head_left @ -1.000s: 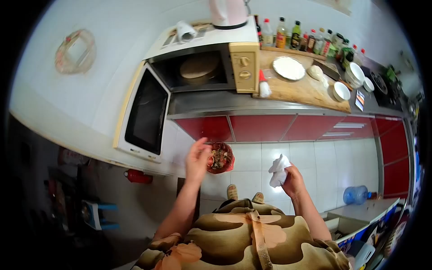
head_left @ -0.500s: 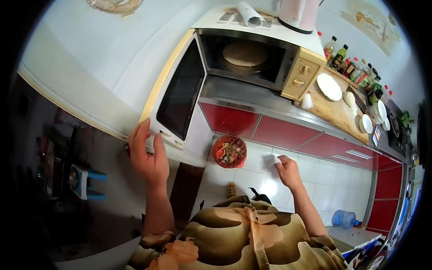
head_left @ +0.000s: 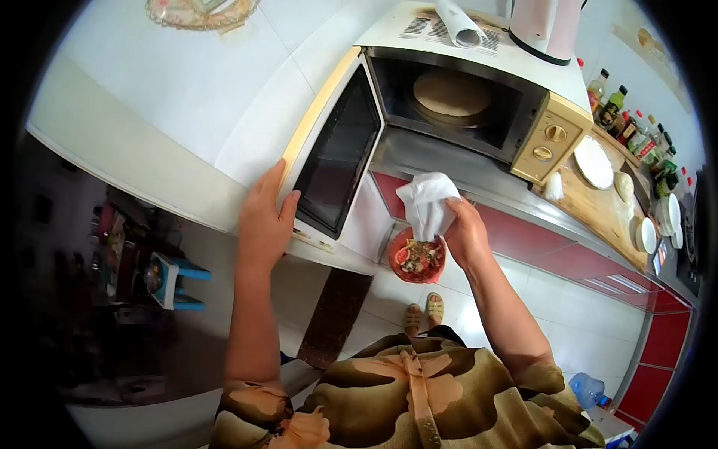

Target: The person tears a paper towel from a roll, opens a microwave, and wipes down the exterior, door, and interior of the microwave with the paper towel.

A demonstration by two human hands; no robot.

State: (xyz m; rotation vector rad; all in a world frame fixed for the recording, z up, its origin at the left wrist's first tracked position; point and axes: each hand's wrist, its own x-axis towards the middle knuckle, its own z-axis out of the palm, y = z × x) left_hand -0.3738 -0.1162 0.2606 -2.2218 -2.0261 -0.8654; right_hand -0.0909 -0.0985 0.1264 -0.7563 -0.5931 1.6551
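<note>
The microwave (head_left: 464, 150) stands on the counter with its door (head_left: 340, 150) swung wide to the left. Inside lies a round, pale brown disc (head_left: 452, 93) on the turntable. My left hand (head_left: 265, 221) grips the outer edge of the door, fingers along the yellowish rim and thumb on the inner side. Between the thumb and fingers of my right hand (head_left: 467, 232) is a white paper tissue (head_left: 428, 203), held out in front of the microwave. It hangs loosely, partly covering the view of a red waste bin (head_left: 419, 271) on the floor.
Atop the microwave are a white roll (head_left: 460, 26) and a pink kettle (head_left: 546, 26). To the right, a wooden board (head_left: 580, 198) carries a white plate (head_left: 593, 162) and dough (head_left: 623, 187). Bottles (head_left: 613, 105) line the wall. A blue stool (head_left: 179, 278) stands at lower left.
My left hand has closed onto the door edge from a spread pose. My right hand has risen toward the microwave with the tissue, which now hangs unfolded. The camera view has shifted.
</note>
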